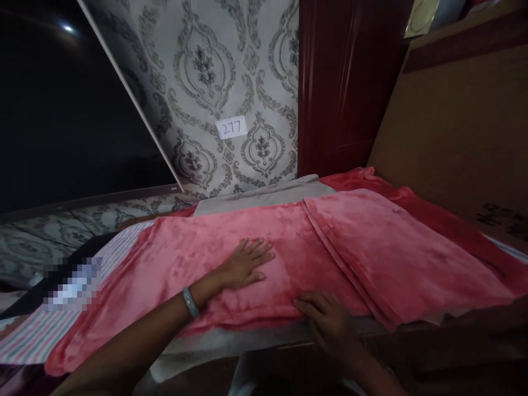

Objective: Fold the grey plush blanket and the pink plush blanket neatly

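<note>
Left hand (244,268) lies flat and open, palm down with fingers spread, on the middle of the blanket (185,258). Right hand (328,319) is at the blanket's near edge, fingers bent and touching it; whether they grip the cloth, I cannot tell. A bracelet (190,303) circles the left wrist.

Between the hands there is a gap of blanket, and a wide stretch of it runs on to the right. Its near edge lies over grey cloth (198,347), which sticks out beneath. More grey cloth shows past the far edge, up to the patterned wall (251,88). The left end lies across striped cloth (107,253); deeper red cloth (437,220) shows along the far right edge. A dark screen (74,115) leans in at the left and a box (457,132) stands close at the right.

The blanket is pink and plush, mottled lighter and darker. A layered fold (338,257) crosses it slantwise right of the hands; elsewhere it lies fairly flat, with small ripples near the left hand.
</note>
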A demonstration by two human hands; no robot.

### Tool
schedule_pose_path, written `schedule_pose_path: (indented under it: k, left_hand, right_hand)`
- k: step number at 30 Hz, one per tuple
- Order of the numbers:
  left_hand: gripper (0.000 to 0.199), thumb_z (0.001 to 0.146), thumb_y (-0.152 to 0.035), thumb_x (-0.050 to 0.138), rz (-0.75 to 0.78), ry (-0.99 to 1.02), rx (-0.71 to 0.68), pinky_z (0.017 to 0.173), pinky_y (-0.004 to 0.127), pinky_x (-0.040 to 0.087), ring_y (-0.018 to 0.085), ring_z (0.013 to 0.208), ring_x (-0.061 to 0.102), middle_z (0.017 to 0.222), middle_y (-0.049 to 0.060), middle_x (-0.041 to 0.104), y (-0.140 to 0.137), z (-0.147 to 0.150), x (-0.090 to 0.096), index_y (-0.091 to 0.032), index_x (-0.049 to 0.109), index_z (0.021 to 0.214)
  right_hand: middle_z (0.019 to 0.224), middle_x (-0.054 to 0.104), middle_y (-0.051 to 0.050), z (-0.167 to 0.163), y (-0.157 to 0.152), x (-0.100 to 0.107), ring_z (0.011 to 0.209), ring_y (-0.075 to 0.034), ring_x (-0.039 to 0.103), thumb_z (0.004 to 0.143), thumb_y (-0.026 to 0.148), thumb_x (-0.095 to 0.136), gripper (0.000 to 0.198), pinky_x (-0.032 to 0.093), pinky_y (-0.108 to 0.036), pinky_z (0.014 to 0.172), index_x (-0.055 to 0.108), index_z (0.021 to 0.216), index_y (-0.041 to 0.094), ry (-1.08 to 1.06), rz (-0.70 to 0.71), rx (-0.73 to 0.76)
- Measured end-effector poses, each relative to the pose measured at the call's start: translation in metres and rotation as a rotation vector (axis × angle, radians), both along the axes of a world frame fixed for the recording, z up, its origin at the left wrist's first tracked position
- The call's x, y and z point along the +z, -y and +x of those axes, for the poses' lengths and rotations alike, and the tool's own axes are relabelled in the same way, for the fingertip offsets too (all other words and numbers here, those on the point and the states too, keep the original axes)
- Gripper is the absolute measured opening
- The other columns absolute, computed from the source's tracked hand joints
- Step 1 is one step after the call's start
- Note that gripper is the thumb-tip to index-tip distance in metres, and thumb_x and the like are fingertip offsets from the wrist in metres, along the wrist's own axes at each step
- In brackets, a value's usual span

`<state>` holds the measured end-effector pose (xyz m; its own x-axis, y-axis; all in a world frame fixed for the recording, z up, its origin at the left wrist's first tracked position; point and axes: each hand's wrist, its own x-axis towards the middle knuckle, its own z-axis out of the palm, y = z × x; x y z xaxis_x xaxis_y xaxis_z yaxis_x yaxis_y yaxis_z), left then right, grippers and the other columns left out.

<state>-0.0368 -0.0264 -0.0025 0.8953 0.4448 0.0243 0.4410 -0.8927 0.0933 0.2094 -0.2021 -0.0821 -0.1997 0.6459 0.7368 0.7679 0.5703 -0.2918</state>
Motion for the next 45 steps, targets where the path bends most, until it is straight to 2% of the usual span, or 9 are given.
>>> schedule_pose_path:
  k: [8,12,16,19,26,30,36,41,45]
  left_hand:
    - [0.053,0.102,-0.044,0.038,0.155,0.028,0.596,0.116,0.064,0.028,0.034,0.149,0.035,0.160,0.014,0.043,-0.070,-0.031,-0.002,-0.025,0.047,0.150]
    - [0.042,0.101,-0.036,0.040,0.228,0.081,0.463,0.111,0.051,0.038,0.029,0.131,0.053,0.142,0.015,0.060,-0.063,-0.021,0.000,-0.022,0.064,0.133]
    - [0.046,0.101,-0.040,0.043,0.200,0.126,0.349,0.113,0.046,0.037,0.027,0.136,0.049,0.149,0.013,0.055,-0.063,-0.006,0.001,-0.021,0.058,0.140]
    - [0.048,0.099,-0.042,0.049,0.140,0.122,0.433,0.114,0.041,0.036,0.024,0.134,0.050,0.146,0.011,0.058,-0.073,-0.002,-0.002,-0.019,0.056,0.141]
    - [0.035,0.099,-0.029,0.040,0.224,0.185,0.704,0.100,0.050,0.042,0.031,0.117,0.056,0.115,0.019,0.067,-0.090,-0.008,-0.004,-0.013,0.069,0.109]
    - [0.039,0.099,-0.035,0.046,0.164,0.133,0.548,0.110,0.042,0.039,0.025,0.130,0.052,0.137,0.012,0.062,-0.093,0.000,-0.001,-0.020,0.064,0.129]
    - [0.063,0.100,-0.054,0.041,-0.085,-0.079,0.552,0.124,0.058,0.013,0.030,0.157,0.017,0.170,0.006,0.023,-0.113,0.012,0.004,-0.031,0.032,0.158]
    - [0.060,0.102,-0.054,0.032,-0.110,-0.087,0.659,0.121,0.064,0.015,0.035,0.156,0.018,0.169,0.008,0.025,-0.126,0.010,0.016,-0.030,0.034,0.157]
    - [0.068,0.103,-0.056,0.019,-0.076,-0.063,0.721,0.119,0.066,0.018,0.039,0.154,0.021,0.166,0.021,0.027,-0.109,0.046,0.019,-0.017,0.038,0.155]
  right_hand:
    - [0.102,0.074,-0.007,0.011,-0.008,-0.018,0.091,-0.022,0.068,0.082,0.002,0.047,0.051,0.055,-0.035,0.072,0.069,0.120,0.027,0.051,0.082,0.045]
    - [0.101,0.075,-0.006,0.014,-0.011,-0.024,0.088,-0.021,0.069,0.081,0.002,0.048,0.051,0.057,-0.036,0.072,0.069,0.121,0.027,0.073,0.110,0.062]
    - [0.100,0.075,-0.006,0.011,-0.012,-0.019,0.088,-0.021,0.070,0.080,0.001,0.048,0.051,0.057,-0.035,0.073,0.068,0.120,0.026,0.071,0.139,0.066]
    - [0.098,0.075,-0.005,0.009,-0.012,-0.014,0.087,-0.021,0.070,0.078,0.000,0.047,0.052,0.056,-0.035,0.071,0.068,0.118,0.026,0.058,0.169,0.060]
    - [0.097,0.076,-0.005,0.007,-0.011,-0.011,0.085,-0.022,0.069,0.076,0.000,0.047,0.055,0.054,-0.036,0.071,0.069,0.118,0.027,0.040,0.164,0.050]
    - [0.098,0.075,-0.004,0.007,-0.012,-0.015,0.087,-0.021,0.068,0.078,-0.001,0.047,0.055,0.054,-0.035,0.073,0.069,0.119,0.027,0.016,0.174,0.044]
    - [0.104,0.074,-0.005,0.013,-0.012,-0.023,0.094,-0.019,0.067,0.077,-0.002,0.048,0.055,0.053,-0.032,0.078,0.068,0.121,0.025,0.098,0.132,0.047]
    - [0.101,0.072,-0.005,0.008,-0.012,-0.023,0.092,-0.019,0.066,0.077,-0.003,0.045,0.053,0.051,-0.032,0.074,0.068,0.117,0.024,0.084,0.132,0.006]
    - [0.100,0.071,-0.006,0.001,-0.008,-0.020,0.092,-0.020,0.064,0.077,-0.003,0.043,0.054,0.049,-0.034,0.074,0.067,0.117,0.025,0.023,0.050,-0.008]
